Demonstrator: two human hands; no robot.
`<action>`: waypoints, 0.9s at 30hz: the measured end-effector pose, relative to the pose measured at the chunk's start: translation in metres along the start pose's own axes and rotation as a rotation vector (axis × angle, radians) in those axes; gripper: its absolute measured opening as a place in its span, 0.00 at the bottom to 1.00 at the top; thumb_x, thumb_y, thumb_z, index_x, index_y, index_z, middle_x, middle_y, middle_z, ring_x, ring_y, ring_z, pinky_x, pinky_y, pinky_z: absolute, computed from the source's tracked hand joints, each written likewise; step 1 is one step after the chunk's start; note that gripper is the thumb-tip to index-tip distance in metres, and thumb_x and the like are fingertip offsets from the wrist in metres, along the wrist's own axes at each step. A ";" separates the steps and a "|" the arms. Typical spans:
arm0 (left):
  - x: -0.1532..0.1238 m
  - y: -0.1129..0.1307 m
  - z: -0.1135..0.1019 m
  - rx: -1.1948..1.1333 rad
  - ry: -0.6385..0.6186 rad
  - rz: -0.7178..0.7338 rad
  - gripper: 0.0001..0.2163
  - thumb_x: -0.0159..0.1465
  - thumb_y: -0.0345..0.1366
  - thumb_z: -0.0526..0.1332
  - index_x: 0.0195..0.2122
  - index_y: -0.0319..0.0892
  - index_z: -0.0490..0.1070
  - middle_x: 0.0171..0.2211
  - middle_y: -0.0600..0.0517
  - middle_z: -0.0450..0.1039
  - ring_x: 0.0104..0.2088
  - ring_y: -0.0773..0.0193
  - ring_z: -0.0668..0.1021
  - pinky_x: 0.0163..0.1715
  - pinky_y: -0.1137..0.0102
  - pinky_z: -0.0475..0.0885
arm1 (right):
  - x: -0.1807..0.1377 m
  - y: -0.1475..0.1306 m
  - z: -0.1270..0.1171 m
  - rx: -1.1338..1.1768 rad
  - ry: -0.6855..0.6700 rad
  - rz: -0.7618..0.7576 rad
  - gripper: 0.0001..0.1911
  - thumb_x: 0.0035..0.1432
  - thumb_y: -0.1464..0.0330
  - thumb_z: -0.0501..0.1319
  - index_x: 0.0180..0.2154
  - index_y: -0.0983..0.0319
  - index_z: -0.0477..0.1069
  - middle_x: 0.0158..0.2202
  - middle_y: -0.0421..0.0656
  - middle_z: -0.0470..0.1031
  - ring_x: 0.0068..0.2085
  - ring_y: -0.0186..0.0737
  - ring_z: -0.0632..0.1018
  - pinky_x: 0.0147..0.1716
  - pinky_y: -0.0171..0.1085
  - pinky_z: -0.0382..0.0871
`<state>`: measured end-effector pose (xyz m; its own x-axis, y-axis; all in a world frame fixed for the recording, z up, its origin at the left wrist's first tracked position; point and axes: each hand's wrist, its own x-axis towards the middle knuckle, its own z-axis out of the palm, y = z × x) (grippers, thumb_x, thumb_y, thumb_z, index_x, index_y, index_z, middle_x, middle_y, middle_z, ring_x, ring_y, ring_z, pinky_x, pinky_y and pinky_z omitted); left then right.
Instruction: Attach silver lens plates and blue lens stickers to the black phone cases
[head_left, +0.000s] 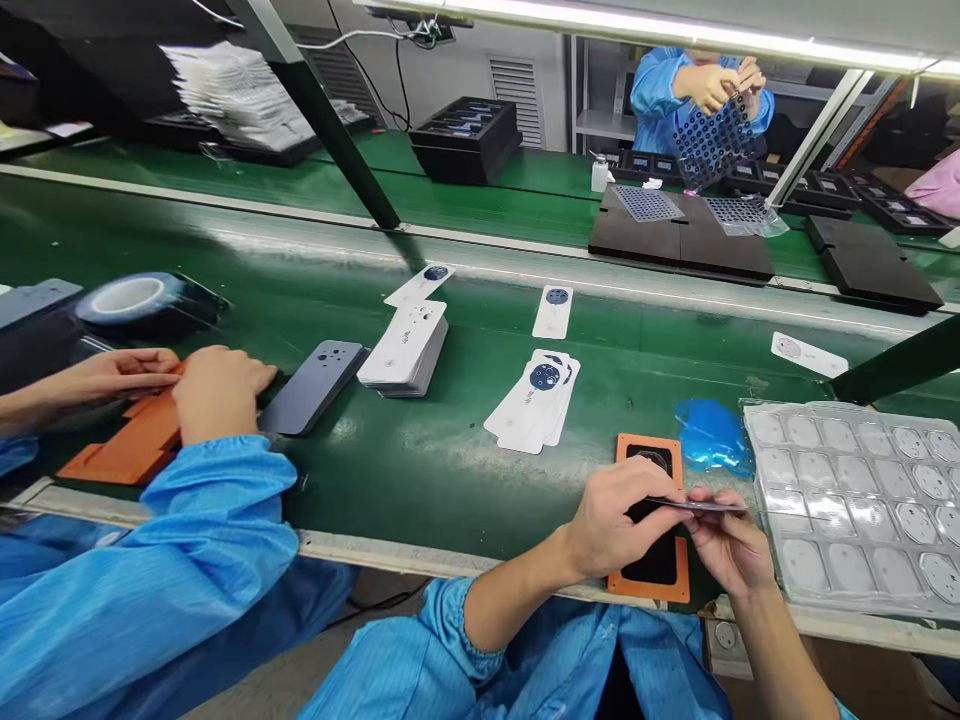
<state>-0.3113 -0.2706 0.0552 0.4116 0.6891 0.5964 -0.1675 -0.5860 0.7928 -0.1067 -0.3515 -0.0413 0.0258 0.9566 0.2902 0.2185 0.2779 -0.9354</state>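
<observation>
Near right on the green surface (pixel 420 490): left hand (pixel 619 515) over the orange-framed fixture (pixel 681 568), right hand (pixel 739 550) just right of it. Fingers narrow on both, pinching a thin dark panel (pixel 718 507), nearly edge-on to me. I'd grip edges only, keep it level, no flexing. Co-worker's sleeve (pixel 217 500) at left, well apart. Clear tray (pixel 840 601) limits elbow room right. Fanned white cards (pixel 529 405) farther left, not blocking. Blue film (pixel 712 437) sits beside the fixture's far right; snag risk.
</observation>
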 end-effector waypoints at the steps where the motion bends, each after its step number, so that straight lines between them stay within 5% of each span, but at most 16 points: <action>1: 0.000 0.002 0.001 0.017 0.002 0.012 0.01 0.64 0.31 0.66 0.36 0.40 0.77 0.32 0.47 0.81 0.35 0.62 0.81 0.40 0.67 0.78 | -0.001 0.002 0.000 0.005 0.001 0.014 0.29 0.65 0.74 0.44 0.64 0.52 0.61 0.43 0.51 0.81 0.45 0.53 0.82 0.39 0.54 0.78; 8: 0.002 -0.001 0.004 0.123 0.049 0.091 0.02 0.64 0.28 0.65 0.35 0.40 0.76 0.32 0.48 0.80 0.35 0.62 0.80 0.39 0.67 0.77 | 0.000 0.002 -0.004 0.055 0.015 0.038 0.30 0.66 0.73 0.37 0.64 0.51 0.58 0.40 0.51 0.77 0.46 0.52 0.81 0.37 0.53 0.78; 16: -0.004 -0.017 0.021 -0.242 0.209 -0.276 0.08 0.60 0.38 0.70 0.28 0.40 0.77 0.29 0.49 0.78 0.32 0.62 0.79 0.37 0.67 0.75 | 0.027 -0.023 0.024 0.233 0.216 -0.108 0.03 0.62 0.64 0.60 0.38 0.54 0.72 0.29 0.41 0.73 0.33 0.44 0.78 0.33 0.46 0.76; 20: -0.008 -0.021 0.029 -0.358 0.305 -0.467 0.11 0.58 0.41 0.71 0.29 0.39 0.76 0.30 0.49 0.77 0.34 0.63 0.78 0.39 0.68 0.73 | 0.041 -0.035 0.041 0.263 0.409 0.034 0.06 0.55 0.66 0.69 0.34 0.59 0.74 0.30 0.42 0.78 0.33 0.43 0.79 0.35 0.45 0.78; 24: 0.024 -0.044 0.003 -0.331 0.124 -0.625 0.16 0.58 0.44 0.70 0.42 0.39 0.75 0.39 0.47 0.78 0.36 0.62 0.79 0.40 0.68 0.74 | 0.110 -0.046 0.017 0.336 0.503 0.143 0.15 0.45 0.66 0.75 0.36 0.62 0.78 0.35 0.45 0.81 0.39 0.43 0.81 0.43 0.44 0.77; 27: 0.075 -0.076 -0.037 0.145 0.075 -0.659 0.17 0.60 0.43 0.67 0.48 0.42 0.73 0.50 0.46 0.76 0.46 0.59 0.79 0.47 0.67 0.73 | 0.180 -0.048 -0.009 0.423 0.476 0.185 0.21 0.39 0.62 0.78 0.36 0.61 0.77 0.36 0.43 0.81 0.41 0.42 0.80 0.41 0.38 0.77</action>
<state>-0.3010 -0.1587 0.0438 0.3222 0.9467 0.0055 0.2207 -0.0807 0.9720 -0.1039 -0.1939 0.0578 0.4757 0.8756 0.0837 -0.2308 0.2160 -0.9487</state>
